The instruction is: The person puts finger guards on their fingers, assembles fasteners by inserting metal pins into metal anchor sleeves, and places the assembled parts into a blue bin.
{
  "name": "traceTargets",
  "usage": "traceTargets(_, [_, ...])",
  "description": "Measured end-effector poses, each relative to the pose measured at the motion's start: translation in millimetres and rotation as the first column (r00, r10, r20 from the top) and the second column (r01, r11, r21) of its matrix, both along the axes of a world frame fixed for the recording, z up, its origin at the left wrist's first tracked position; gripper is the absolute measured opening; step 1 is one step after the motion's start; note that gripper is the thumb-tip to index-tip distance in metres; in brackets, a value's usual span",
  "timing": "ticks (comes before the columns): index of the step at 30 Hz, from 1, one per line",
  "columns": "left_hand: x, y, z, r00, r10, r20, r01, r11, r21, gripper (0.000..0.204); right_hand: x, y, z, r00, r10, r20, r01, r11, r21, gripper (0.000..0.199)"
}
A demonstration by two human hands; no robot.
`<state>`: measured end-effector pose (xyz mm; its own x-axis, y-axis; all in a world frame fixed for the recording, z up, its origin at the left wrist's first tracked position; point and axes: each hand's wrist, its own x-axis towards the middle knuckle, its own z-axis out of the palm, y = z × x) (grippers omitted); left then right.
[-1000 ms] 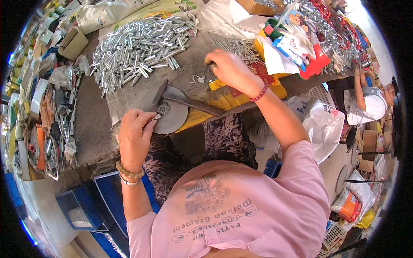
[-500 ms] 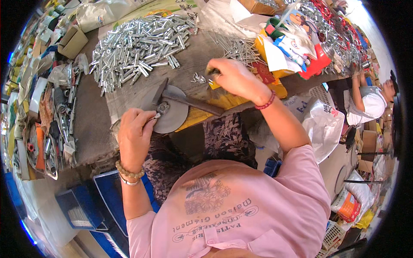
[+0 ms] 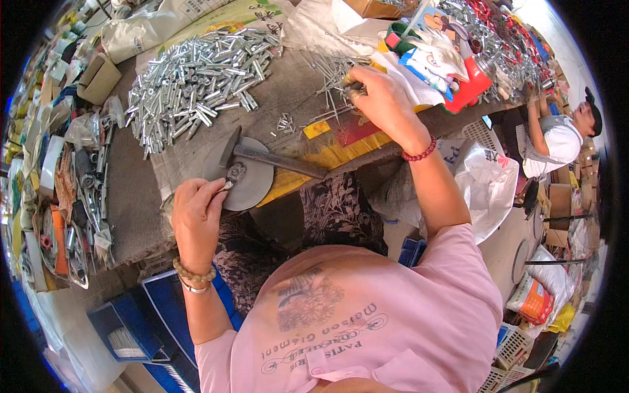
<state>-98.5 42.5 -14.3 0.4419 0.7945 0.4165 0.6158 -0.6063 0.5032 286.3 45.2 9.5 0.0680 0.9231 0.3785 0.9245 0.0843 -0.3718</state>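
Note:
My left hand (image 3: 195,221) pinches a small metal piece at the edge of a round grey metal disc (image 3: 252,187) on the bench. A hammer (image 3: 262,157) lies across that disc, its handle pointing right. My right hand (image 3: 383,98) reaches far forward to a scatter of long thin metal pins (image 3: 327,75), fingers closed on some of them. A few short metal sleeves (image 3: 285,122) lie between the two hands. A big heap of shiny metal tubes (image 3: 196,78) covers the bench's far left.
Cluttered tools and bags (image 3: 72,183) line the left edge. Cloths, a red container (image 3: 468,85) and more metal parts fill the far right. Another person in a white shirt (image 3: 560,141) works at the right. A blue crate (image 3: 131,321) stands below the bench.
My right hand moved forward and to the right, from beside the hammer to the scattered pins. My left hand stayed at the disc.

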Motion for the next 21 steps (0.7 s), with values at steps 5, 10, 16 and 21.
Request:
traceTargets(5, [1.0, -4.2, 2.2, 0.999, 0.035, -0.019, -0.035, 0.999, -0.002, 0.017, 0.3, -5.2, -11.1, 0.98, 0.196, 0.02, -0.194, 0.979, -0.06, 0.022])
traceTargets(10, [1.8, -8.4, 5.3, 0.999, 0.029, -0.033, -0.03, 0.999, -0.04, 0.017, -21.7, -4.2, -12.2, 0.98, 0.197, -0.017, -0.198, 0.98, -0.017, 0.03])
traceTargets(16, [1.2, -8.7, 3.2, 1.0, 0.018, -0.005, -0.018, 0.997, -0.076, 0.017, -17.1, 11.0, -32.0, 0.999, 0.014, 0.051, -0.006, 0.989, -0.149, 0.04])
traceTargets(21, [-0.9, -10.1, 1.3, 0.998, 0.051, 0.04, -0.049, 0.998, -0.05, 0.017, -17.0, -5.3, -21.6, 0.995, -0.06, 0.079, 0.069, 0.991, -0.111, 0.036])
